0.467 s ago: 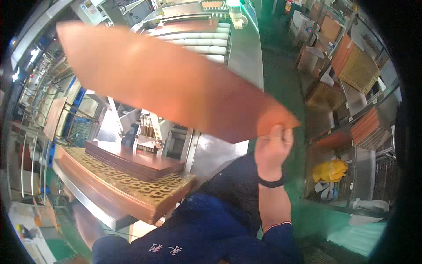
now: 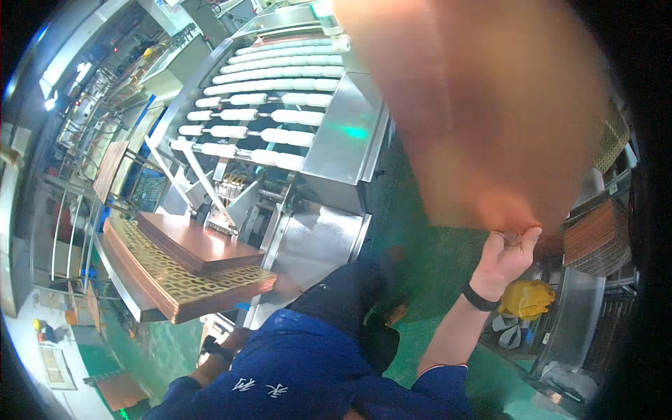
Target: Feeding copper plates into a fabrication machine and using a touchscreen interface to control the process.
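Observation:
My right hand (image 2: 507, 257) pinches the near edge of a large copper-coloured sheet (image 2: 490, 119). The sheet stands up and out to the right, blurred by motion, and nothing else touches it. Low on the left, my left hand (image 2: 238, 339) is close to my body, below the stack; its fingers are hard to make out. A small stack of copper-coloured sheets (image 2: 203, 241) lies on a yellow patterned panel (image 2: 157, 276), which tops a thicker pile of boards on a metal stand.
A conveyor with white rollers (image 2: 294, 117) runs away ahead, flanked by a steel side cover (image 2: 346, 129). At right stand racks with copper-coloured panels (image 2: 595, 238) and yellow gloves (image 2: 526, 299). Green floor (image 2: 399, 203) runs between conveyor and racks.
My right hand has carried the sheet to the right, swinging it off the conveyor and stack so that it covers the racks. My view has turned, and the rollers show more fully.

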Demonstrator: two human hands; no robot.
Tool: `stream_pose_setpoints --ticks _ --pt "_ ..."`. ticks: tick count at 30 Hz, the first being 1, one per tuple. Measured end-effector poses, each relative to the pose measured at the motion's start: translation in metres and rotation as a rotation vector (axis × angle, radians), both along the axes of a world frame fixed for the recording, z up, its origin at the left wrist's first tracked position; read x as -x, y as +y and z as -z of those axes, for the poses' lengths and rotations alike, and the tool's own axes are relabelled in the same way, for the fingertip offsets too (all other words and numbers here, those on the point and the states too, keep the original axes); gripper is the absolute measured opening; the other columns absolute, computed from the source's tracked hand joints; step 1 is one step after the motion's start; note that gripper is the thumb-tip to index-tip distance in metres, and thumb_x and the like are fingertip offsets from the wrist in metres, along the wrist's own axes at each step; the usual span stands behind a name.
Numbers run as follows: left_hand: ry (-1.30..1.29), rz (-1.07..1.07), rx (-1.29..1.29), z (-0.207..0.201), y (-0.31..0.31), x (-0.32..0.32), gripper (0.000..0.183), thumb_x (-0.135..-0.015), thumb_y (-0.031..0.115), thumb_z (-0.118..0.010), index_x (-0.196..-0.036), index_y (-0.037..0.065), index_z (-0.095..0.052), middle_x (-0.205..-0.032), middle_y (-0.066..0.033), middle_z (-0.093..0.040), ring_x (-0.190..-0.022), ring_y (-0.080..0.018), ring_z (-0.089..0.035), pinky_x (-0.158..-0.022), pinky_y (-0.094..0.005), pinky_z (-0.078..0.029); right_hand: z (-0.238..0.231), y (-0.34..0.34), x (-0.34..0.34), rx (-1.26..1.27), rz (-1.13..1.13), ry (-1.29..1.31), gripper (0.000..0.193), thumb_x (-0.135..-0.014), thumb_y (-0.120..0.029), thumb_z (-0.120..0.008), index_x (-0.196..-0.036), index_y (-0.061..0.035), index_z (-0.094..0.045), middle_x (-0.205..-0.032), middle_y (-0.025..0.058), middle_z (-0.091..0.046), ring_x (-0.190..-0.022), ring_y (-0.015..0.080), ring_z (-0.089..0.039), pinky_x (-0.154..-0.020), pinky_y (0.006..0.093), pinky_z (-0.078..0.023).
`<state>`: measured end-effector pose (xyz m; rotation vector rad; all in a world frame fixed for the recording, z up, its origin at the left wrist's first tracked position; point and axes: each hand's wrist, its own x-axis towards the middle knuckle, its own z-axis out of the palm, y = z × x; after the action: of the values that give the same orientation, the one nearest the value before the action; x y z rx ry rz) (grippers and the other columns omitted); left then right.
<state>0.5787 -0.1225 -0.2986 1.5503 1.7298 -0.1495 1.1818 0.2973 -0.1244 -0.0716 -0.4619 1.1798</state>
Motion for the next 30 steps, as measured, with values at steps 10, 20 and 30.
stream_pose_setpoints --ticks 10,20,30 --pt "-0.225 -0.523 0.047 -0.004 0.164 -0.158 0.037 -0.096 0.037 -0.059 -0.108 0.005 -0.073 -0.097 -0.0197 -0.073 -0.091 -0.0340 -0.071 -0.082 -0.0408 -0.054 -0.021 0.066 -0.141 -0.010 -0.182 -0.014 0.040 -0.109 -0.032 -0.044 -0.132 -0.0008 -0.056 -0.132 0.0133 -0.063 -0.126 0.0261 -0.056 -0.117 0.0479 -0.037" --pt "-0.486 -0.538 -0.235 -0.042 0.354 -0.277 0.041 -0.097 0.037 -0.061 -0.119 0.003 -0.070 -0.113 -0.0186 -0.072 -0.108 -0.0337 -0.068 -0.094 -0.0398 -0.052 -0.062 0.214 -0.148 0.375 0.116 -0.279 0.038 -0.108 -0.032 -0.048 -0.128 -0.0023 -0.059 -0.126 0.0080 -0.067 -0.115 0.0200 -0.062 -0.103 0.0383 -0.049" --pt "-0.744 -0.626 -0.227 -0.070 0.509 -0.339 0.045 -0.097 0.034 -0.065 -0.126 -0.001 -0.065 -0.114 -0.0144 -0.073 -0.108 -0.0239 -0.068 -0.095 -0.0348 -0.051 -0.054 0.358 -0.150 0.412 -0.029 -0.189 0.037 -0.106 -0.030 -0.053 -0.128 -0.0007 -0.059 -0.129 0.0088 -0.066 -0.118 0.0198 -0.060 -0.108 0.0377 -0.045"
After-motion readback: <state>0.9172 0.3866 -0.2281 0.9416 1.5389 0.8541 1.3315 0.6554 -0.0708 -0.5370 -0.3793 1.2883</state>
